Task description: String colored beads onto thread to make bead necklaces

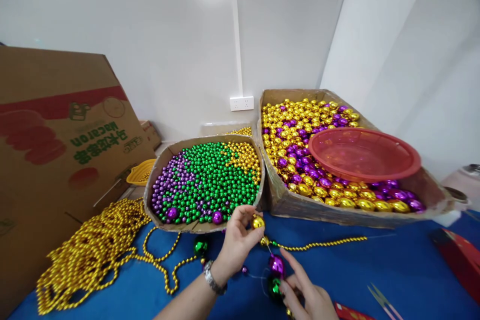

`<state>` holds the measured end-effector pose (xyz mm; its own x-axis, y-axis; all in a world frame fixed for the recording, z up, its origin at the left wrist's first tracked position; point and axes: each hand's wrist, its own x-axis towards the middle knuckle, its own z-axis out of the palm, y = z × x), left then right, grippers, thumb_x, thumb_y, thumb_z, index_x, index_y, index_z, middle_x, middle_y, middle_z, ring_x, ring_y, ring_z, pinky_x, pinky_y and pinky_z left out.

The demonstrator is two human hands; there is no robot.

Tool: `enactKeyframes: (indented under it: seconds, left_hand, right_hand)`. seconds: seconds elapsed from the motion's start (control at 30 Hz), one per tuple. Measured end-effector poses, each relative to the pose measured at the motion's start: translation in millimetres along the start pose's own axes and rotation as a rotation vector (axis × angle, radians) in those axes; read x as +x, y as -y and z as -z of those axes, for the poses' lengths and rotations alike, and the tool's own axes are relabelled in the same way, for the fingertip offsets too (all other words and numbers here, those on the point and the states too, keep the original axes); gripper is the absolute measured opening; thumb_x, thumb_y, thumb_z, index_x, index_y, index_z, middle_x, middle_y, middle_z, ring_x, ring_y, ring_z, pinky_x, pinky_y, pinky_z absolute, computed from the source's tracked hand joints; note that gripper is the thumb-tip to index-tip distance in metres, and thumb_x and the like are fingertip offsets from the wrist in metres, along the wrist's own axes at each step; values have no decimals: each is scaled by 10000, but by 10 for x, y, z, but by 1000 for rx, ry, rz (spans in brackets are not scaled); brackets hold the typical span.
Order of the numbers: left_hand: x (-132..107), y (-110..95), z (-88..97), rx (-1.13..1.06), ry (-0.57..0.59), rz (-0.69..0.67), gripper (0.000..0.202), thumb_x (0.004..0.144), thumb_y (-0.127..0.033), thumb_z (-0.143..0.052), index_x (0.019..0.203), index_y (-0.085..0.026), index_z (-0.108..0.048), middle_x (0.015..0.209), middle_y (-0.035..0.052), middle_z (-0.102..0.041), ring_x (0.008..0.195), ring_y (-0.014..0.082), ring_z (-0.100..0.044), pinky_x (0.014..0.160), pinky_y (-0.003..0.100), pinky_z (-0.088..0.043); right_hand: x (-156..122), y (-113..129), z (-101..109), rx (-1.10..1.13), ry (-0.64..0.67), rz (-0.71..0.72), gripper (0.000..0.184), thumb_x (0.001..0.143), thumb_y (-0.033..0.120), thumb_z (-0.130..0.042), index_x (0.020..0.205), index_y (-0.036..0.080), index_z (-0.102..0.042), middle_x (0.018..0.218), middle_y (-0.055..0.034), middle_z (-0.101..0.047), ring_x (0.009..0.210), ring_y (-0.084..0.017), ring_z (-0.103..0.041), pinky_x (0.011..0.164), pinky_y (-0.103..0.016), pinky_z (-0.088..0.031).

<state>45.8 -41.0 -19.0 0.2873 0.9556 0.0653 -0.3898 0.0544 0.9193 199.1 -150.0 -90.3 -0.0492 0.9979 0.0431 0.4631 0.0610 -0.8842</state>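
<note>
My left hand (238, 240), with a watch at the wrist, pinches a large gold bead (258, 222) in front of the smaller box. Another gold bead (264, 241) hangs just below its thumb, with a thread running down to a shiny purple bead (276, 265). Closed at the fingertips, my right hand (309, 297) grips a large green bead (274, 286) under the purple one. A strand of small gold beads (322, 245) stretches right from near the left hand, a bare thread at its far end. A second green bead (200, 246) lies left of my left wrist.
A cardboard box of small green, purple and gold beads (210, 175) stands ahead. To its right, a bigger box (318, 212) holds gold and purple beads and a red basin (363, 155). Piled gold strands (93, 250) lie left, beside a large carton (56, 160). Tweezers (384, 301) rest at right.
</note>
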Motion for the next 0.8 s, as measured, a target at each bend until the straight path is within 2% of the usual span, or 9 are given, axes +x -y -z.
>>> enactKeyframes:
  seconds: [0.13,0.3,0.43,0.5,0.63,0.73,0.8]
  left_hand:
    - [-3,42,17,-132,-33,109,461,616,-174,-786,1006,-208,-542,965,36,-578,891,191,-594,730,300,-500]
    - [-49,79,-12,-76,0,79,492,597,-167,-804,1029,-212,-572,937,28,-583,928,191,-588,783,288,-472]
    - [-66,78,-26,-51,64,176,269,724,-321,-715,932,-171,-635,900,71,-635,828,181,-603,708,274,-471]
    - [-59,88,-22,-17,77,212,246,755,-373,-674,861,-152,-660,857,81,-655,746,165,-600,674,269,-463]
    - [-49,130,-36,140,76,109,211,755,-357,-674,810,-154,-687,894,83,-662,784,174,-586,706,266,-451]
    - [-48,142,-90,283,118,-9,157,776,-315,-651,757,-166,-694,937,87,-649,866,199,-582,761,281,-450]
    - [-41,140,-138,332,156,-37,153,786,-308,-634,744,-173,-694,946,92,-644,859,204,-590,739,283,-459]
  right_hand:
    - [-20,39,-12,49,3,-14,555,939,430,-349,1439,225,-222,685,24,-613,597,-122,-598,631,-187,-482]
    - [15,-5,-55,17,-92,30,565,946,427,-340,1446,219,-178,754,9,-637,654,-123,-631,677,-191,-501]
    - [50,-60,-73,-43,-194,103,529,944,393,-365,1426,214,-239,766,13,-652,649,-108,-638,691,-173,-498]
    - [60,-77,-65,-70,-213,125,510,939,366,-386,1409,201,-279,768,14,-664,667,-106,-643,707,-172,-493]
    - [71,-107,-19,-115,-203,115,460,932,302,-390,1373,177,-346,785,6,-682,712,-112,-647,732,-189,-481]
    - [73,-143,53,-117,-153,63,456,923,294,-395,1361,173,-364,808,0,-688,711,-119,-651,714,-197,-483]
    - [71,-173,131,-119,-126,25,474,914,308,-409,1367,175,-365,863,-14,-691,683,-122,-648,686,-205,-491]
